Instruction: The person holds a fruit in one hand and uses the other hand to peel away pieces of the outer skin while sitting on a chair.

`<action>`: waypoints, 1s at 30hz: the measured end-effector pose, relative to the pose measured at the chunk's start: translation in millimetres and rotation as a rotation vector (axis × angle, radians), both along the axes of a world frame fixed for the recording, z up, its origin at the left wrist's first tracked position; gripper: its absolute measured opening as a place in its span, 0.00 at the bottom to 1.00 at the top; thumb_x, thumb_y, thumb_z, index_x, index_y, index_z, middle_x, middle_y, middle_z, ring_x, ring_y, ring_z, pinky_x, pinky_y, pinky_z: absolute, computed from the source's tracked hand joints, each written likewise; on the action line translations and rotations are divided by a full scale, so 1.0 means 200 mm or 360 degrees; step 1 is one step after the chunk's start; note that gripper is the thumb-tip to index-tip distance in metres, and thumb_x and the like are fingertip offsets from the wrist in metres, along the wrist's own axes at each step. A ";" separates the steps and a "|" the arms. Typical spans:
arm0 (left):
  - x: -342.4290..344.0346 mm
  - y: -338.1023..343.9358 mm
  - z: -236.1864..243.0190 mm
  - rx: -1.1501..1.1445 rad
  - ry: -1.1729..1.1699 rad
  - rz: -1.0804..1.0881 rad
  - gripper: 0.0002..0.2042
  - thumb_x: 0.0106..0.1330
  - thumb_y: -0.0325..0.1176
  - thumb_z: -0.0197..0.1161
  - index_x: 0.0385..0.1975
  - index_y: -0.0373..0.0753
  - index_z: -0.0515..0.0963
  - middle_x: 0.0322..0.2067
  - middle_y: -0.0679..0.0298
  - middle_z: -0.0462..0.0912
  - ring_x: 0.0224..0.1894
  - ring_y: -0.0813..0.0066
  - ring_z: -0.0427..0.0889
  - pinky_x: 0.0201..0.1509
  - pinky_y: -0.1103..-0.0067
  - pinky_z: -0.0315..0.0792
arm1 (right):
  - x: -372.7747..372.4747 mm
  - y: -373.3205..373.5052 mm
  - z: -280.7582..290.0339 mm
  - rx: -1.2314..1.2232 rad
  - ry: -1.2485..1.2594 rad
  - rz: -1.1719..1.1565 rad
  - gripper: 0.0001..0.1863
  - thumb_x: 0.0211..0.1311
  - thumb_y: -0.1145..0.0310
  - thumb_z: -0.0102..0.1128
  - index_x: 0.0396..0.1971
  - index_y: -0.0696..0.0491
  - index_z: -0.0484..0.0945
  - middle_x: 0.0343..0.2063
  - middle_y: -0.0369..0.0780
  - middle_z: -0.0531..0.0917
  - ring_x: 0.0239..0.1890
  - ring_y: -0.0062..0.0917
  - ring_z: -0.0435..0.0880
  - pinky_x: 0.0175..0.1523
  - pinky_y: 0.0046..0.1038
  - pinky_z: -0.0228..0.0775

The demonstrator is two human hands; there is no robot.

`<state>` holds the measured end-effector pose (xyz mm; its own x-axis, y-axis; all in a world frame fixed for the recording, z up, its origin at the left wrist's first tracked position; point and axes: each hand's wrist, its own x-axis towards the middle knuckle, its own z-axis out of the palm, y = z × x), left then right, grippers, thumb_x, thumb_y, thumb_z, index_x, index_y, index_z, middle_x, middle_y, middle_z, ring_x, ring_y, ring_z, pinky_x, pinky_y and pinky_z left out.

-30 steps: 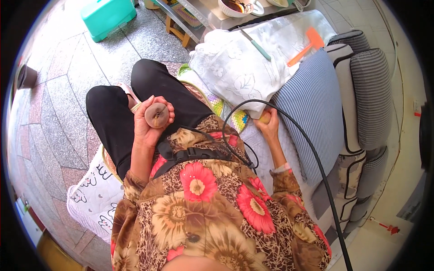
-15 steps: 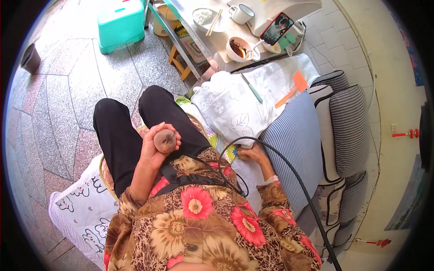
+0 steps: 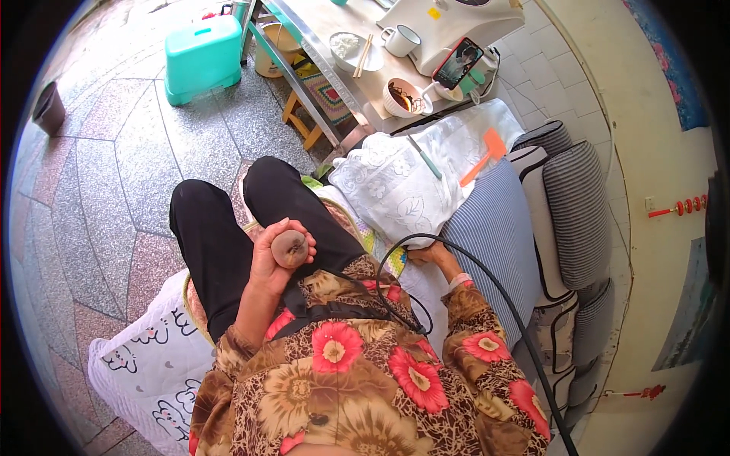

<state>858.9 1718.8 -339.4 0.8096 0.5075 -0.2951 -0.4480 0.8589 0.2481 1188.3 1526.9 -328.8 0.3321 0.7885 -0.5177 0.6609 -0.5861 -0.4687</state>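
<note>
My left hand (image 3: 277,254), over my lap, is wrapped round a brown, round-ended object (image 3: 290,249). Its smooth end faces up, with a darker mark in the middle; the rest is hidden in my palm. Down at my side, my right hand (image 3: 432,256) rests on the seat by the edge of a white lace cloth (image 3: 388,178), next to a blue-striped cushion (image 3: 494,243). Its fingertips are too hidden to show whether they grip anything. On the lace cloth lie a green-handled knife (image 3: 426,158) and an orange spatula-like tool (image 3: 485,156).
A black cable (image 3: 487,266) loops past my right arm. The table (image 3: 369,102) ahead holds a bowl of dark sauce (image 3: 403,99), a white bowl with chopsticks (image 3: 352,52), an enamel mug (image 3: 401,40) and a propped phone (image 3: 458,64). A turquoise stool (image 3: 201,59) stands on the floor.
The view has shifted slightly, so the whole scene sits a little differently. My left hand keeps its hold on the round-ended object over my lap, and my right hand stays by the cloth.
</note>
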 end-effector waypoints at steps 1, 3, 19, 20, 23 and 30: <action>0.00 0.00 0.01 -0.0007 0.0008 -0.0001 0.15 0.64 0.42 0.51 0.30 0.35 0.75 0.26 0.54 0.80 0.26 0.64 0.81 0.29 0.74 0.78 | 0.00 0.01 0.00 0.0003 -0.0012 0.0005 0.30 0.41 0.56 0.61 0.48 0.53 0.73 0.44 0.48 0.78 0.46 0.39 0.77 0.48 0.34 0.69; 0.01 0.00 0.02 -0.0020 0.0019 -0.0008 0.15 0.64 0.42 0.51 0.30 0.35 0.75 0.26 0.54 0.80 0.26 0.64 0.81 0.29 0.74 0.78 | 0.01 0.02 0.00 0.0000 -0.0040 0.0018 0.30 0.41 0.57 0.61 0.48 0.54 0.73 0.44 0.48 0.78 0.47 0.39 0.77 0.49 0.34 0.69; 0.02 -0.01 0.02 -0.0005 0.0072 -0.0015 0.15 0.64 0.43 0.51 0.28 0.35 0.74 0.25 0.54 0.79 0.24 0.64 0.81 0.27 0.74 0.77 | 0.04 0.06 -0.09 0.0107 -0.0352 0.0073 0.30 0.41 0.58 0.58 0.48 0.55 0.73 0.45 0.50 0.77 0.48 0.43 0.75 0.50 0.37 0.68; 0.03 -0.01 0.01 -0.0003 0.0093 -0.0030 0.15 0.64 0.43 0.51 0.28 0.36 0.74 0.25 0.54 0.79 0.24 0.64 0.80 0.27 0.75 0.76 | 0.05 0.06 -0.10 0.0119 -0.0382 0.0069 0.30 0.41 0.58 0.58 0.48 0.55 0.73 0.45 0.50 0.77 0.48 0.43 0.74 0.50 0.37 0.68; 0.04 0.00 0.02 0.0021 0.0133 -0.0048 0.15 0.64 0.43 0.51 0.28 0.36 0.73 0.25 0.54 0.78 0.24 0.65 0.79 0.26 0.75 0.76 | 0.07 0.08 -0.11 0.0153 -0.0472 0.0105 0.29 0.41 0.58 0.57 0.48 0.55 0.73 0.46 0.51 0.76 0.49 0.44 0.74 0.51 0.38 0.67; 0.01 0.01 -0.03 0.0032 0.0128 0.0075 0.15 0.63 0.43 0.51 0.27 0.35 0.74 0.24 0.53 0.79 0.23 0.64 0.80 0.26 0.74 0.76 | 0.03 -0.04 -0.09 0.0022 -0.0561 0.0393 0.29 0.41 0.58 0.56 0.48 0.56 0.72 0.46 0.52 0.76 0.49 0.45 0.73 0.51 0.39 0.67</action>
